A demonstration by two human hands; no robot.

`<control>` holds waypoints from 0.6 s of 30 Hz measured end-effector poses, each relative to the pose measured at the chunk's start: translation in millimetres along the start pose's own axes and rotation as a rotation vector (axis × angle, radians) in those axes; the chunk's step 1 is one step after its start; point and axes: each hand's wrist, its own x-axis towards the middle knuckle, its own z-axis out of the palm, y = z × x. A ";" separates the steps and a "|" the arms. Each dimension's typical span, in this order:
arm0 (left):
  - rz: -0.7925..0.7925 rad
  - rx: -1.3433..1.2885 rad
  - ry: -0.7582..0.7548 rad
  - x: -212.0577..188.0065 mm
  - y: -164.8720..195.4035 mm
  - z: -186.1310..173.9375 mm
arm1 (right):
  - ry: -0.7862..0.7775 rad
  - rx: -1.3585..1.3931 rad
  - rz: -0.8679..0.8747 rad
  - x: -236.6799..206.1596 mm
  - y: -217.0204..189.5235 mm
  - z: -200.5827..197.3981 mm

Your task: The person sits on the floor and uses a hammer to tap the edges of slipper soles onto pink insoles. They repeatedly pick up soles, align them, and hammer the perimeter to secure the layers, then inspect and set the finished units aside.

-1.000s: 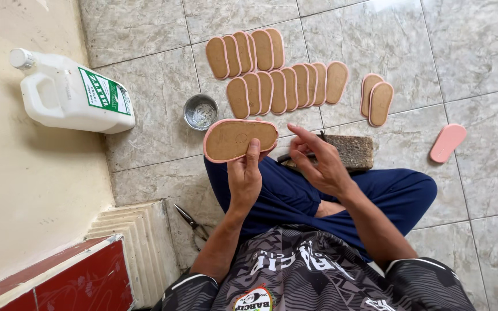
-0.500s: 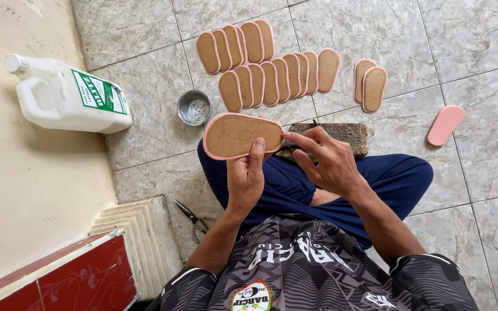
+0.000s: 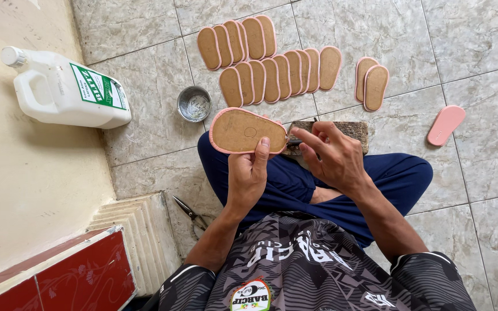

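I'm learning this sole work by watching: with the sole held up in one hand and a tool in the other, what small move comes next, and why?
Probably bring the right hand, pinching a thin dark tool, onto the sole's near end. The left hand holds the tan face up, the tool tip sits just beside its pink rim, and a small metal tin stands nearby.

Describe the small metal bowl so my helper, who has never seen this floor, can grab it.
Start at the big white jug lying by the wall on the left. Just right of it, on the grey floor tiles, sits the small round metal bowl, below the rows of soles. It is the only shiny, round thing there; everything near it is flat, tan and pink-edged.
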 end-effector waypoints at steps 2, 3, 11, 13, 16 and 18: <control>-0.024 0.005 0.000 0.3 1.3 -0.9 | 0.017 0.006 -0.076 -1.3 0.7 -0.4; -0.039 0.007 -0.002 0.0 1.9 -1.1 | 0.025 0.008 -0.110 -2.2 0.9 -0.7; 0.023 -0.116 -0.140 0.5 4.4 -0.6 | 0.006 -0.035 -0.120 -3.1 4.2 -0.7; 0.052 -0.204 -0.164 2.5 4.2 -0.6 | 0.017 -0.009 -0.116 -2.7 5.4 -1.2; 0.019 -0.238 -0.162 4.2 4.1 -1.4 | 0.050 0.069 -0.119 -2.9 6.1 -2.3; 0.017 -0.215 -0.171 4.5 4.2 -2.7 | 0.056 0.104 -0.152 -3.1 6.1 -2.8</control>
